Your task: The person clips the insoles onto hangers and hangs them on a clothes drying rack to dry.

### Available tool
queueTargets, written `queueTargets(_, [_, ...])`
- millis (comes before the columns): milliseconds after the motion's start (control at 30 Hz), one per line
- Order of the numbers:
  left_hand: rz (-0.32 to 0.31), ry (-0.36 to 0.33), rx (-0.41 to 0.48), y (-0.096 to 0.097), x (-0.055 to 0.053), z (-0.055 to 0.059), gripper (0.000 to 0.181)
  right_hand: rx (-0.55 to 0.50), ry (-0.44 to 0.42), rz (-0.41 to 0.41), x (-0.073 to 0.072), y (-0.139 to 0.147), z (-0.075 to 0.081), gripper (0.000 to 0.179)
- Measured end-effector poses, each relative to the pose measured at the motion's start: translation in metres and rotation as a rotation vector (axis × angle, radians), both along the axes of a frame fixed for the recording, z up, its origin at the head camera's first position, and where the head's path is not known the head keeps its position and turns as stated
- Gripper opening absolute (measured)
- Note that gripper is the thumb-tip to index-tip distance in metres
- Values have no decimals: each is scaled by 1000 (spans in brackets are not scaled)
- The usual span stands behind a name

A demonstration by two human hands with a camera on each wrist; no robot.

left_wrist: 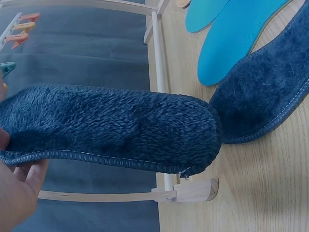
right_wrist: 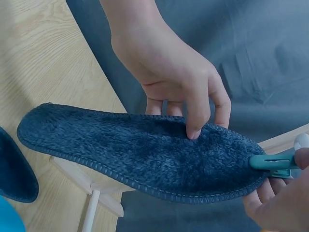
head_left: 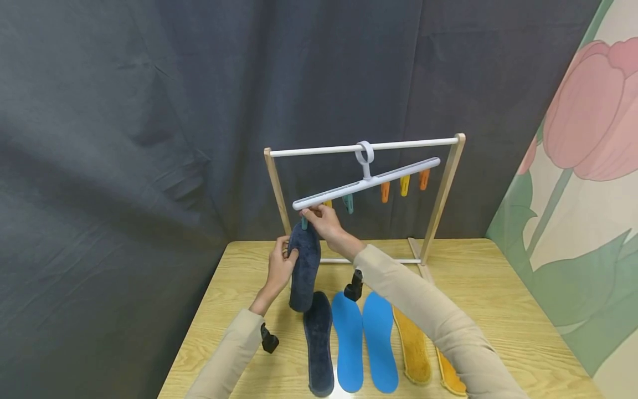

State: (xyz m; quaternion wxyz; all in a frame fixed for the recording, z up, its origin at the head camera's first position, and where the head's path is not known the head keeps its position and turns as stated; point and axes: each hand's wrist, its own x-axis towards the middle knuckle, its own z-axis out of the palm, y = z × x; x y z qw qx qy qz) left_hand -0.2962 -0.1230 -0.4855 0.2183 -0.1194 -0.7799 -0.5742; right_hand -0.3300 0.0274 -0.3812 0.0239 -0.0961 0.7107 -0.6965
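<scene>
A dark blue fuzzy insole hangs upright below the low left end of a white clip hanger. My left hand pinches its left edge, thumb on the fuzzy face and fingers behind. At the insole's top, my right hand holds a teal clip. In the right wrist view the clip's tip lies over the insole's end, with right-hand fingers behind it. The hanger tilts, left end down, and its ring loops round the rack's white rail.
Another dark blue insole, two bright blue insoles and two yellow fuzzy insoles lie in a row on the wooden table. More clips, such as an orange one, hang along the hanger. The rack's wooden post stands at right.
</scene>
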Motion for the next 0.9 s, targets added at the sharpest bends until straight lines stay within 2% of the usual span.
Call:
queueTargets(533, [-4,-14,-32,-2,2,-5,29,45,-10,78,5,5,0,35])
queueTargets(900, [-13,-29,-39,-4,3,-10,29,98,10,75,5,6,-5,37])
